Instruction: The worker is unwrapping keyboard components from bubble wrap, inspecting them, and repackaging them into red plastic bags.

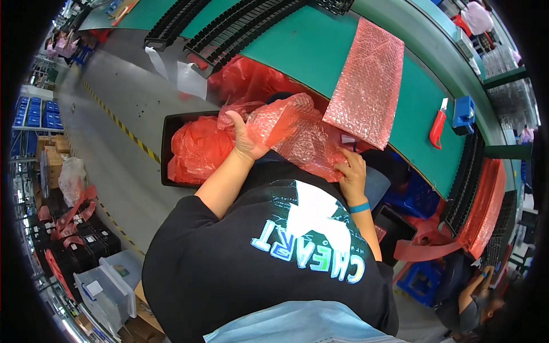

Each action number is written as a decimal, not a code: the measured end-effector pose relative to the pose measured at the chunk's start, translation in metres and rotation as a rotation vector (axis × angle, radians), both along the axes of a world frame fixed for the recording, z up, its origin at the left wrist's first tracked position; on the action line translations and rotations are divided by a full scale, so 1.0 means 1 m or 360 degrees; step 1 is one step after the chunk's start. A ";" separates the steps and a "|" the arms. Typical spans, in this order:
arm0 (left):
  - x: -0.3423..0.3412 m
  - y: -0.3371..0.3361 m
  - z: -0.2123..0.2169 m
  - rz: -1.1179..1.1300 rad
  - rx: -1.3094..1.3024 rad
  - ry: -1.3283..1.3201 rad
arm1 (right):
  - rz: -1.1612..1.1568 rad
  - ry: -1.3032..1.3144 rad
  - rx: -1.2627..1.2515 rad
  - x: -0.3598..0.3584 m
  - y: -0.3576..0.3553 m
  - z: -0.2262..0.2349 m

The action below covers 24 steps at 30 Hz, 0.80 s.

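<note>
A see-through red bubble bag [313,140] lies crumpled across my lap, in front of my black shirt. My left hand [247,142] has its thumb raised away from the film, and its stretched fingers show through the red plastic. At the bag's right end, the bent fingers of my right hand [353,171] pinch its edge; a blue band circles that wrist. Another bubble bag [369,83] lies flat on the green bench, overhanging its near edge. Left of my lap, a black bin [164,151] holds crumpled red bags [197,150].
On the green bench [426,91] lie a red-handled cutter [438,126] and a blue tape dispenser [464,114]. Black slotted racks [240,31] stand at the far end. More red bubble wrap [483,211] hangs at the right. A co-worker [474,300] sits at lower right.
</note>
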<state>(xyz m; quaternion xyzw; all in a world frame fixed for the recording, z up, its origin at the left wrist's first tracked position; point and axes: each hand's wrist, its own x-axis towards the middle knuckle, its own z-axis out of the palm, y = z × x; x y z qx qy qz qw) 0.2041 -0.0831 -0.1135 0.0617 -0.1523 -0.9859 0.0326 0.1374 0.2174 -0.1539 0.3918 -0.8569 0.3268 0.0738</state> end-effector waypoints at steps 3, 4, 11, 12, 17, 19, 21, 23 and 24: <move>-0.003 0.002 0.005 -0.0004 -0.0074 -0.0063 | -0.0038 0.0054 0.0052 -0.006 0.002 -0.010; -0.004 0.000 -0.001 -0.0079 -0.0392 -0.0153 | 0.0001 0.0063 0.0156 -0.009 0.003 -0.011; -0.010 0.027 -0.007 -0.0140 -0.1151 -0.0487 | 0.0142 -0.0386 0.0175 -0.003 -0.010 0.036; -0.008 0.037 -0.003 -0.0092 -0.1085 -0.0515 | 0.0146 -0.0540 0.0069 0.003 -0.016 0.051; -0.008 0.079 0.006 -0.0386 -0.1203 -0.0138 | 0.0221 -0.0914 -0.0321 0.006 -0.046 0.061; -0.012 0.078 0.004 -0.0332 -0.1286 -0.0148 | 0.0135 -0.1159 -0.0519 0.003 -0.039 0.046; -0.013 0.068 -0.002 -0.0171 -0.1464 -0.0196 | 0.0016 -0.1653 -0.0927 0.001 -0.035 0.028; -0.017 0.062 -0.011 -0.0093 -0.1553 -0.0222 | -0.0049 -0.1900 -0.1139 -0.002 -0.031 0.012; -0.022 0.060 -0.018 -0.0110 -0.1589 -0.0161 | -0.0084 -0.1940 -0.1093 -0.006 -0.026 0.005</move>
